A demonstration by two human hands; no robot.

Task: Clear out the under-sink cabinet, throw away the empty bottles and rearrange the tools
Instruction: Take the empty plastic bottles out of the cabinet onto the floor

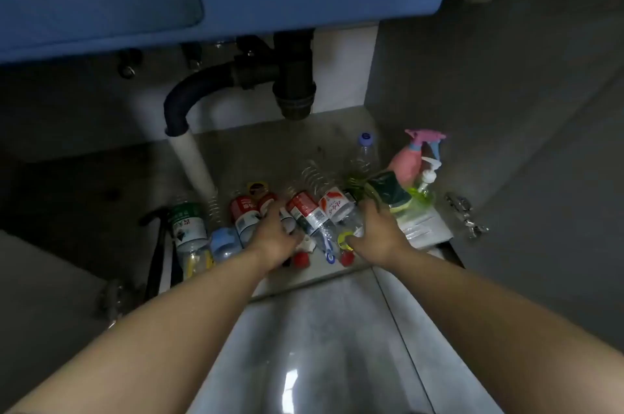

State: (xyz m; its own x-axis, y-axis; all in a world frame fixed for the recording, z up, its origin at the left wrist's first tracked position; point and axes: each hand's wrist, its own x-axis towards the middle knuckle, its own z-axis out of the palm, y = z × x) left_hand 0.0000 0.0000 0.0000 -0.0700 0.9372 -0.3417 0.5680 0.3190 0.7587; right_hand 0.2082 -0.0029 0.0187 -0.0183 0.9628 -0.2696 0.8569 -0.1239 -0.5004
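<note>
Several empty plastic bottles lie on the cabinet floor (270, 147) under the sink. A green-label bottle (187, 228) lies at the left, with a blue-capped one (224, 243) beside it. My left hand (273, 234) grips a red-label bottle (244, 212) among them. My right hand (378, 233) holds a clear bottle with a white and orange label (337, 206). Another red-label bottle (305, 211) lies between my hands. A dark hammer (157, 251) lies at the far left.
The black drain trap (293, 76) and a white pipe (192, 160) hang over the back. A pink spray bottle (410, 160), a green pump bottle (422, 190) and a purple-capped bottle (366, 150) stand at the right. Door hinges (464, 214) flank the opening.
</note>
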